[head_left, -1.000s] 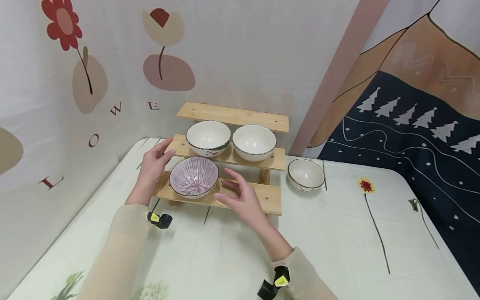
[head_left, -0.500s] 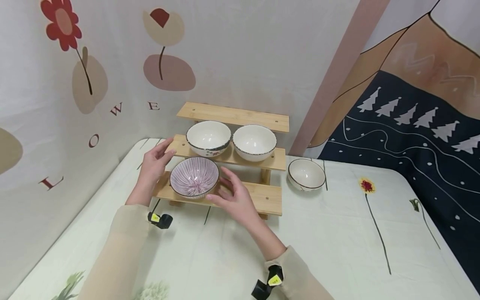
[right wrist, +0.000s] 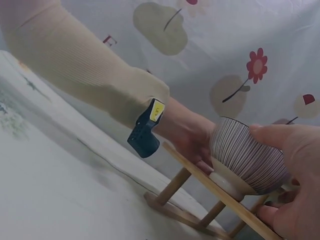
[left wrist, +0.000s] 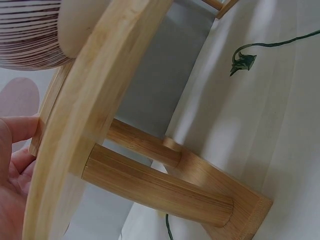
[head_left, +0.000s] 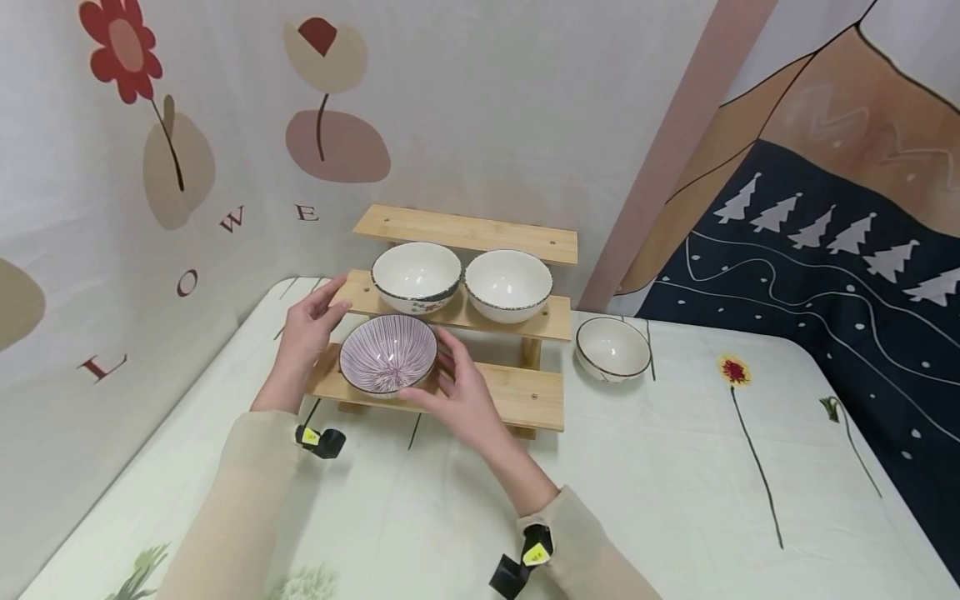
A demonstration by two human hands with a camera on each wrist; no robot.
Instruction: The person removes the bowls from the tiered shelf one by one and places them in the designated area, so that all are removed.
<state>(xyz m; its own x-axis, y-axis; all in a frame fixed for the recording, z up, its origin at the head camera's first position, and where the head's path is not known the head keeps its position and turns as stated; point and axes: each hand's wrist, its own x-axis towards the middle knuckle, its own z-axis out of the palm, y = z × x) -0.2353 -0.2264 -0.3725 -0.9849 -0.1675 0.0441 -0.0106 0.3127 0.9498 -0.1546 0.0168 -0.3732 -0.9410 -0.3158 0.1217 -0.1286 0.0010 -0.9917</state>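
A purple-and-white striped bowl [head_left: 387,354] sits upright on the lowest board of a three-tier wooden shelf [head_left: 528,393]. My right hand [head_left: 465,400] holds its right side, thumb at the near rim and fingers round the far side. In the right wrist view, the thumb of that hand [right wrist: 305,175] lies against the striped wall of the bowl [right wrist: 245,155]. To the left, my left hand [head_left: 303,333] grips the left end of the middle board. The left wrist view shows thumb and fingers of this hand [left wrist: 15,170] at the board's edge [left wrist: 45,115].
Two white bowls, a left one [head_left: 416,273] and a right one [head_left: 508,283], stand side by side on the middle board. A smaller white bowl [head_left: 612,350] is on the tablecloth [head_left: 660,467] right of the shelf. A printed curtain [head_left: 480,108] hangs behind.
My right hand has moved left, from beside the striped bowl to its right side, and its fingers have closed in on it. The left hand and all bowls stay put.
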